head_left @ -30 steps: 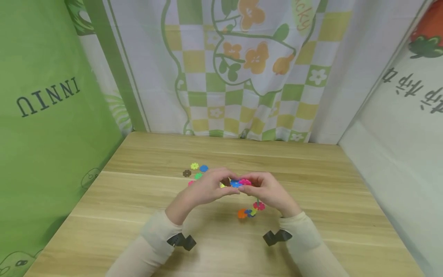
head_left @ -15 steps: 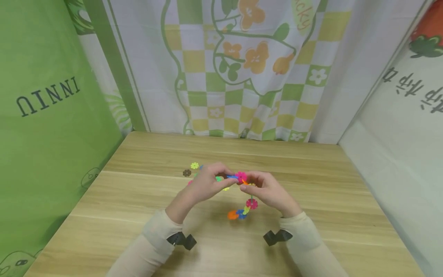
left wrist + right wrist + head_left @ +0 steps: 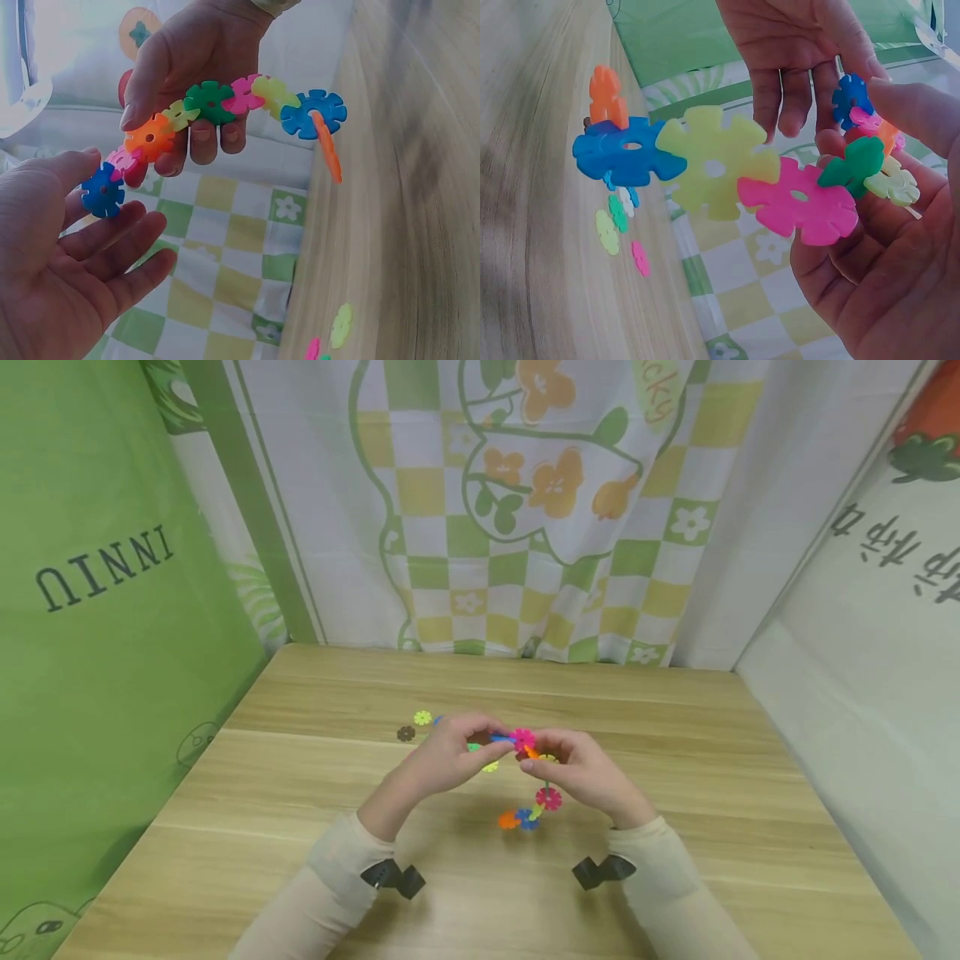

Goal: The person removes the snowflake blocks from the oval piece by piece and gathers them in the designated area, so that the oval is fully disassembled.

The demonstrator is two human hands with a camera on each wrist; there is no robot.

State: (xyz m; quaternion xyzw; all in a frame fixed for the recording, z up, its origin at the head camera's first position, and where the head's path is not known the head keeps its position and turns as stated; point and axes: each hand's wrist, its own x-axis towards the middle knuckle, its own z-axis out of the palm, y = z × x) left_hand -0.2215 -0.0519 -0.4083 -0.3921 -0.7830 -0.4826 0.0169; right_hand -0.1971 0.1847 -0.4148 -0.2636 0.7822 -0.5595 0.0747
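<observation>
A chain of notched, flower-shaped plastic discs, slotted into each other, is held up between both hands over the table. My left hand [image 3: 457, 756] pinches the blue end disc [image 3: 103, 190] between thumb and fingers. Slotted to it is a pink disc [image 3: 522, 741], followed by an orange disc [image 3: 150, 138]. My right hand [image 3: 577, 770] grips the chain around that orange disc, its fingers behind the pale yellow and green [image 3: 210, 102] discs. Beyond this hand the rest hangs free: pink [image 3: 799, 201], yellow [image 3: 716, 161], blue [image 3: 630, 150] and an orange end disc [image 3: 607, 97].
Loose discs lie on the wooden table [image 3: 675, 860] behind and beside my left hand, among them a yellow one [image 3: 423, 717] and a brown one [image 3: 406, 733]. Some are partly hidden by that hand. A checked curtain [image 3: 525, 568] hangs at the table's back edge.
The blue and pink discs between my hands have turned, so the pink one now faces the head camera. The chain's hanging end has swung to the left. Both hands stay nearly in place.
</observation>
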